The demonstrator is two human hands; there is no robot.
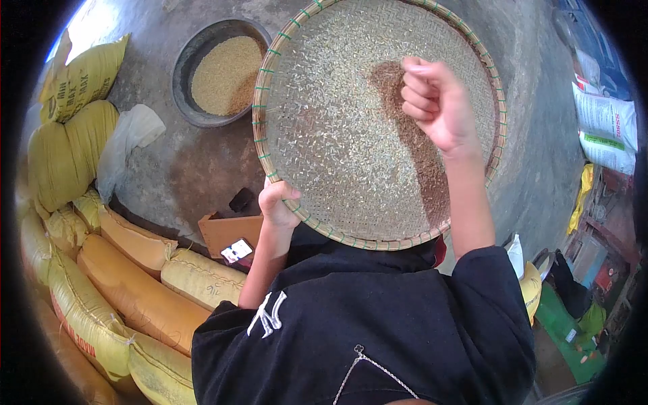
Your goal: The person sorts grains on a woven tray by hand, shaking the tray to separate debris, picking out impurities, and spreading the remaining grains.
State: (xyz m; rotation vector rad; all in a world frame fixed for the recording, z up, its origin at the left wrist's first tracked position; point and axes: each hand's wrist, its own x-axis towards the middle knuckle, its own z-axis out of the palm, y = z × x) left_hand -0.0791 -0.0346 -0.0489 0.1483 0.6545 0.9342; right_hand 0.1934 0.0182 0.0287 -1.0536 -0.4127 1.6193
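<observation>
A round woven bamboo winnowing tray (pixel 264 152), its rim bound with green ties, is held in front of my body. My left hand (pixel 278 202) grips its rim at the lower left, thumb on top. Pale grains (pixel 344 148) are scattered across the weave. Toward the right side the surface is darker brown, partly in the shadow of my arm. Above that part, my right hand (pixel 435 104) is raised with its fingers curled closed. Whatever it may hold is hidden or too small to make out.
A dark basin (pixel 182 91) of grain stands on the concrete floor beyond the tray's left edge. Filled yellow and orange sacks (pixel 138 290) are stacked at left. A wooden stool (pixel 216 233) with a phone (pixel 236 251) is near my left arm. White bags (pixel 606 125) lie at right.
</observation>
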